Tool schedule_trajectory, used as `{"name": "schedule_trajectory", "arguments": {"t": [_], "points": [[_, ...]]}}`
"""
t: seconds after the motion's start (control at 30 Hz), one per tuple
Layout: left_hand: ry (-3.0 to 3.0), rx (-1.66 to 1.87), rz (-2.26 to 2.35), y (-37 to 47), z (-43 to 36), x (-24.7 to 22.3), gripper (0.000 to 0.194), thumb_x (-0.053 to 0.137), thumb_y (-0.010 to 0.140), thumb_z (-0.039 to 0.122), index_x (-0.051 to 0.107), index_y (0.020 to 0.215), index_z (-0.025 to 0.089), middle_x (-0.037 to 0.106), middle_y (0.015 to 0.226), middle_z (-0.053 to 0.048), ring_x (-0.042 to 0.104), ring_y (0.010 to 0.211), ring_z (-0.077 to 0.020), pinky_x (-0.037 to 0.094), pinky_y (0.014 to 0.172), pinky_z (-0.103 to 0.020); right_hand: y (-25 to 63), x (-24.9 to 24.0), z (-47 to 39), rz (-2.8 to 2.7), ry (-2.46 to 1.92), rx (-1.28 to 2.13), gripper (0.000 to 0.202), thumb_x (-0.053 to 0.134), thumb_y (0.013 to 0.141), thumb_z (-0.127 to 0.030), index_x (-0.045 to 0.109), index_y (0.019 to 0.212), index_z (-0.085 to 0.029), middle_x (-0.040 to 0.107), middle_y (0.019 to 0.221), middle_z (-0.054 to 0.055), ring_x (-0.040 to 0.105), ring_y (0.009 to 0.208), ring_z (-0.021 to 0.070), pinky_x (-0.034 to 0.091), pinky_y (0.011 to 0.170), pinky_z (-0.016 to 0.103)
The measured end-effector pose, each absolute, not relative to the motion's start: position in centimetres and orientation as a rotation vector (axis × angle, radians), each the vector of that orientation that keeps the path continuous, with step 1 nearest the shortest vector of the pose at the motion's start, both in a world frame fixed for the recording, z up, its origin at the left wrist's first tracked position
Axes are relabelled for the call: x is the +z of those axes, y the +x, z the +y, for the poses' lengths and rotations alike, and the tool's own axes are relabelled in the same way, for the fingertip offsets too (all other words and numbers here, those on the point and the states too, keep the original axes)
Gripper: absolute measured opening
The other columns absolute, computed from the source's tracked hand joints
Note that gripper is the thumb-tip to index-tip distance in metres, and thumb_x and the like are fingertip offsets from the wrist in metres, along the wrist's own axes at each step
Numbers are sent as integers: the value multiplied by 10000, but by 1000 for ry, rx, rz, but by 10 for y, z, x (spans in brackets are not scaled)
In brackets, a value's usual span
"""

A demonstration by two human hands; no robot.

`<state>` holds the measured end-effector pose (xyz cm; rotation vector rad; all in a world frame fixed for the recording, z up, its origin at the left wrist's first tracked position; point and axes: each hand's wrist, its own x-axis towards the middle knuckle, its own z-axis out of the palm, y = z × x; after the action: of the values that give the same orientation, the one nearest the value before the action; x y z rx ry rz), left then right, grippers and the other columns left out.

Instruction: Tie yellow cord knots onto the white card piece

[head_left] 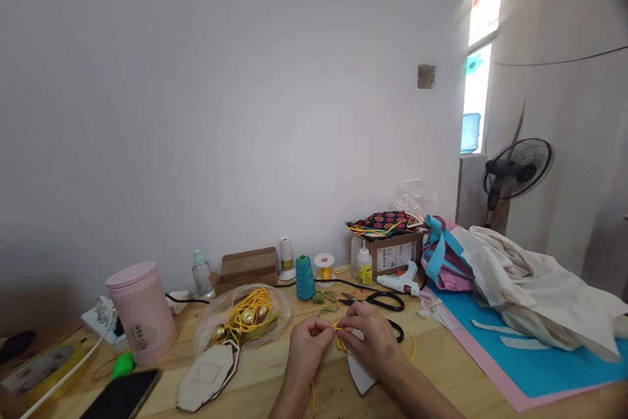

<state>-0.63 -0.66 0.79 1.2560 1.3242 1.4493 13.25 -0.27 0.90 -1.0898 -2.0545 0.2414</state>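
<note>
My left hand [308,348] and my right hand [369,338] meet close together over the wooden table. Between their pinched fingertips is a yellow cord [338,335], partly hidden by the fingers. A loose end of the cord hangs below my left hand, and another loop curves out to the right of my right hand. Under my right hand lies a white pointed piece [360,374], half covered. Black-handled scissors [385,301] rest just beyond my hands. A plastic bag with yellow cords and gold bells [248,316] sits to the left.
Behind my hands stand a teal thread cone [305,278], a yellow-labelled glue bottle [364,267] and a white glue gun [400,282]. Cream fabric [534,282] covers blue sheets at right. A pink canister [142,314], a phone [122,395] and white card shapes [207,376] lie left.
</note>
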Motion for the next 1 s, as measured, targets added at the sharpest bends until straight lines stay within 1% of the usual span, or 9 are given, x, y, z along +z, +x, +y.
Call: {"name": "schedule_trajectory", "arguments": {"t": [0.1,0.23,0.37,0.57,0.63,0.8,0.87,0.93,1.0], "points": [[1259,1462,1292,-6,-7,9,63,588,476,98,575,425,132,580,426,19,511,453,-122,381,481,-204,131,10,-4,-2038,-1090,297,123,500,716,-281,619,736,-253,523,716,-2,466,709,134,319,587,214],[1275,1413,1178,-7,-8,9,40,621,512,149,591,520,122,619,510,-5,546,518,-133,400,530,-209,129,6,-1,-1998,-1078,420,237,431,751,-328,627,687,-211,506,653,2,464,643,119,318,545,201],[1229,1363,1073,-7,-9,6,194,656,511,181,562,672,130,651,560,-23,578,551,-147,414,540,-218,129,0,4,-1954,-1058,535,310,407,761,-321,615,593,-163,484,593,4,450,584,107,318,511,192],[1208,1346,1080,-6,-8,3,230,664,513,188,555,705,123,663,542,-29,583,522,-140,415,536,-218,129,1,6,-1848,-1056,591,195,474,709,-294,601,624,-173,483,638,5,444,602,116,332,520,204],[1174,1351,1092,-7,-8,3,217,668,502,186,563,681,121,662,531,-27,584,520,-139,415,537,-216,127,4,6,-1770,-1009,682,201,485,692,-308,569,588,-159,485,649,9,452,645,128,349,562,216],[1096,1382,1175,-12,-6,6,214,674,473,176,585,659,117,650,525,-16,579,517,-132,412,529,-211,135,23,0,-1249,-781,1324,197,476,679,-357,507,647,-165,490,645,-2,467,605,124,364,545,228],[1081,1393,1194,-13,-6,7,216,675,467,181,589,655,120,642,517,-9,578,518,-132,410,522,-207,152,36,-3,-1112,-551,1480,184,478,689,-336,486,597,-177,497,698,7,474,682,133,377,619,249],[1072,1409,1192,-14,-6,7,219,678,459,181,590,651,123,638,510,-5,579,522,-132,412,525,-207,174,47,-4,-991,-385,1494,309,434,721,-379,406,480,-187,446,602,-7,449,604,118,380,589,261],[1067,1420,1183,-13,-6,7,224,681,452,179,593,650,122,640,506,-7,580,521,-133,415,532,-211,196,55,-2,-920,-335,1353,446,343,766,-433,303,399,-182,358,502,-21,392,508,97,371,547,254]]}}
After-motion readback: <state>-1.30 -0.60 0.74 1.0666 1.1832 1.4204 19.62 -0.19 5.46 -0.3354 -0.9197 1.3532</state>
